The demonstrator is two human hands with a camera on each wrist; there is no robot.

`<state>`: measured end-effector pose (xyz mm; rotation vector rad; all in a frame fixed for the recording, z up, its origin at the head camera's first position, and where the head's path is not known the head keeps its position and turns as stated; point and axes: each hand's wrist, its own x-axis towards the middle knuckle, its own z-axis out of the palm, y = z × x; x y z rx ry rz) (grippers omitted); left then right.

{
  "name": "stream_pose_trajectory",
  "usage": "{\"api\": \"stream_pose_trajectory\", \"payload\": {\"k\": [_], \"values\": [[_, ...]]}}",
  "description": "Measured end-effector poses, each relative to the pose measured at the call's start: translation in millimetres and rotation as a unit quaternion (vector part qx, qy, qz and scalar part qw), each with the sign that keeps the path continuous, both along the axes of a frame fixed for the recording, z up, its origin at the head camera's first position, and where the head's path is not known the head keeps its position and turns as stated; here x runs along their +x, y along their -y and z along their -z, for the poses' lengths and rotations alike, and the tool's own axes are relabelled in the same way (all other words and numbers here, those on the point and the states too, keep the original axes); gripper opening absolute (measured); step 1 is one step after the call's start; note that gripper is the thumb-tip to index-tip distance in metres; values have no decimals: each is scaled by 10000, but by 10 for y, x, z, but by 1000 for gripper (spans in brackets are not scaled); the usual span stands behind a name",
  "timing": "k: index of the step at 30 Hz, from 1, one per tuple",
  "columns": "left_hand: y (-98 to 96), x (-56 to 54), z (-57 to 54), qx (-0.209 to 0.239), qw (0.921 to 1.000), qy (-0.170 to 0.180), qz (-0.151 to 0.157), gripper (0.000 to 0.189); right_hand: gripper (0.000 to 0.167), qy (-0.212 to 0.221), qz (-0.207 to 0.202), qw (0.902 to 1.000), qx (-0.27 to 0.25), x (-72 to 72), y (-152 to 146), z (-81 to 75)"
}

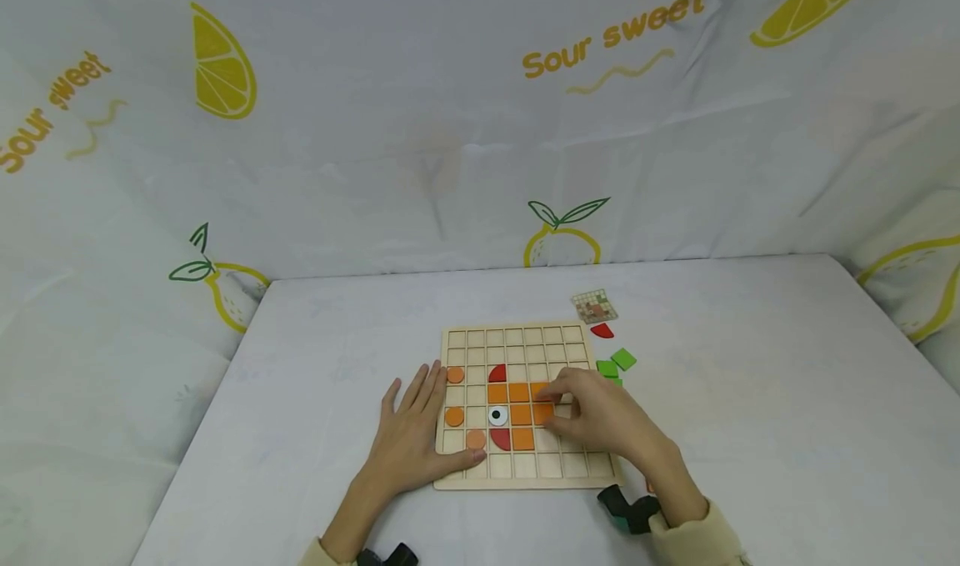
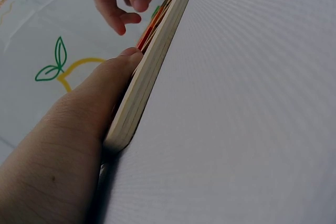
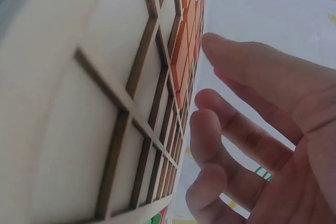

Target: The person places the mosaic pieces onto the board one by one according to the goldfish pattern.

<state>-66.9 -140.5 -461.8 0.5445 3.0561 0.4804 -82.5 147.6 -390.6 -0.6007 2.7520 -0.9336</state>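
A pale wooden grid board (image 1: 525, 483) lies flat on the white table. Several orange square tiles (image 1: 519, 393) fill cells near its middle, beside a white eye tile (image 1: 498, 416) and two red quarter-round tiles (image 1: 500, 438). Toward the board's left sit orange round tiles (image 1: 454, 417). My left hand (image 1: 408, 445) rests along the left edge with straight fingers, its thumb over the front left part. Over the right-hand orange squares hovers my right hand (image 1: 596, 412). In the right wrist view its thumb (image 3: 247, 59) and loosely bent fingers stand apart, holding nothing.
Beyond the far right corner lie a small pattern card (image 1: 594, 306) and a loose red quarter-round tile (image 1: 602, 331). Several green square tiles (image 1: 623, 359) lie along the board's right side. An orange piece (image 1: 651, 486) shows partly beneath my right wrist. A printed white curtain (image 1: 420, 132) stands behind the table.
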Motion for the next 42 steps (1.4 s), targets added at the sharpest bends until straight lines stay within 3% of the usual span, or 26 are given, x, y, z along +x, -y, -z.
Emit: {"api": "stream_pose_trajectory", "payload": {"k": [14, 31, 42], "values": [[7, -5, 0, 26, 10000, 21, 14, 126, 31, 431, 175, 9989, 72, 148, -276, -111], [9, -6, 18, -68, 10000, -44, 14, 127, 35, 211, 291, 9988, 339, 395, -745, -46], [0, -6, 12, -59, 10000, -54, 26, 127, 31, 300, 341, 9981, 411, 590, -990, 115]]}}
